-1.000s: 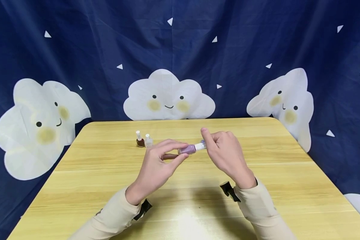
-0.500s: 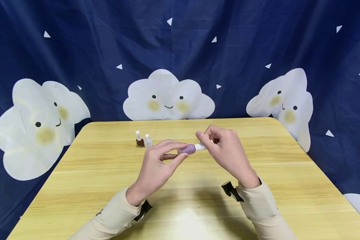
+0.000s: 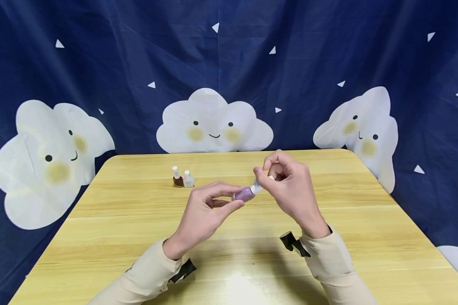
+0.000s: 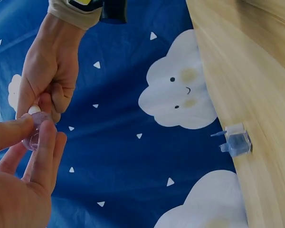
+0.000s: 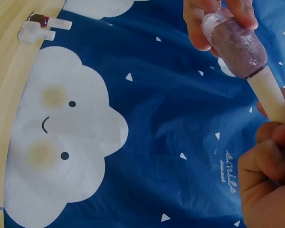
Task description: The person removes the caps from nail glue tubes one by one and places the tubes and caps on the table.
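Note:
A purple nail polish bottle (image 3: 244, 194) with a white cap is held above the table, tilted with its cap up to the right. My left hand (image 3: 198, 216) pinches the bottle's body between thumb and fingers. My right hand (image 3: 295, 192) pinches the white cap (image 5: 270, 97) between thumb and curled fingers. In the right wrist view the cap sits against the bottle's neck. The left wrist view shows both hands meeting at the bottle, its cap mostly hidden by fingers.
A dark red nail polish bottle (image 3: 178, 181) and a clear, whitish one (image 3: 188, 181) stand side by side toward the back left of the wooden table (image 3: 137, 228). A blue cloud-print curtain (image 3: 221, 63) hangs behind the table.
The left hand and bottle have shifted slightly right, and the bottle tilts more steeply. My right hand has turned about the cap, its index finger now raised and bent.

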The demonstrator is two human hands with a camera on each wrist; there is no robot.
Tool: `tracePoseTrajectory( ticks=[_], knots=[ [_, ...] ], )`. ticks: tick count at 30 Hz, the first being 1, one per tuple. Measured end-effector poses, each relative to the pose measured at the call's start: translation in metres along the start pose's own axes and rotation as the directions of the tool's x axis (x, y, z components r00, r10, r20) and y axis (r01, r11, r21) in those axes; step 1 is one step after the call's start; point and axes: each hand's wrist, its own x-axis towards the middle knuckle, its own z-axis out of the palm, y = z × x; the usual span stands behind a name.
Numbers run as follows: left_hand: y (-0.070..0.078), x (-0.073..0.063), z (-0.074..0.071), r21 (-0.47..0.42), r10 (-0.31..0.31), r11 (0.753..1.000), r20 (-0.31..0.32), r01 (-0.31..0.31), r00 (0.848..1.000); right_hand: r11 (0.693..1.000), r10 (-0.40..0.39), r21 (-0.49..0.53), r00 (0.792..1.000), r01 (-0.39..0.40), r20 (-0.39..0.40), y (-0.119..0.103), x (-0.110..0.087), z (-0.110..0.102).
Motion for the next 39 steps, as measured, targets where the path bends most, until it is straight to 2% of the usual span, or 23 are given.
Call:
tracePoseTrajectory(
  ticks=[4, 9, 16, 19, 23, 25, 27, 30, 32, 35, 39],
  knots=[
    [0.0, 0.001, -0.002, -0.077, -0.072, 0.994, 0.034, 0.075, 0.997, 0.998, -0.064, 0.01, 0.998, 0.064, -0.007, 0.0, 0.0, 0.0],
    [0.0, 0.003, -0.006, -0.153, -0.155, 0.974, 0.093, 0.168, 0.983, 0.991, -0.132, 0.006, 0.991, 0.132, -0.015, 0.001, 0.0, 0.0],
    [-0.003, 0.005, -0.011, -0.212, -0.193, 0.95, 0.175, 0.228, 0.965, 0.979, -0.201, 0.042, 0.98, 0.2, 0.01, 0.002, -0.001, -0.001],
    [-0.005, 0.005, -0.013, -0.241, -0.207, 0.937, 0.206, 0.255, 0.956, 0.965, -0.258, 0.057, 0.966, 0.257, 0.007, 0.001, 0.0, -0.001],
    [-0.006, 0.005, -0.015, -0.274, -0.232, 0.915, 0.243, 0.296, 0.942, 0.932, -0.361, 0.031, 0.933, 0.36, 0.007, 0.001, 0.001, -0.001],
    [-0.005, 0.006, -0.016, -0.263, -0.234, 0.919, 0.234, 0.293, 0.944, 0.924, -0.381, -0.022, 0.924, 0.382, 0.028, 0.003, 0.002, -0.002],
    [-0.002, 0.006, -0.017, -0.228, -0.226, 0.936, 0.201, 0.269, 0.953, 0.929, -0.356, -0.083, 0.933, 0.36, 0.062, 0.004, 0.003, -0.004],
    [0.002, 0.006, -0.016, -0.167, -0.198, 0.962, 0.127, 0.218, 0.972, 0.946, -0.252, -0.176, 0.96, 0.271, 0.125, 0.006, 0.004, -0.007],
    [0.003, 0.006, -0.014, -0.134, -0.167, 0.975, 0.082, 0.177, 0.983, 0.953, -0.182, -0.212, 0.97, 0.214, 0.16, 0.006, 0.004, -0.008],
    [0.002, 0.006, -0.012, -0.098, -0.114, 0.988, 0.022, 0.116, 0.993, 0.96, -0.118, -0.227, 0.974, 0.162, 0.195, 0.006, 0.004, -0.01],
    [0.001, 0.005, -0.011, -0.075, -0.033, 0.997, -0.038, 0.03, 0.999, 0.978, -0.054, -0.183, 0.971, 0.098, 0.232, 0.003, 0.003, -0.013]
  ],
)
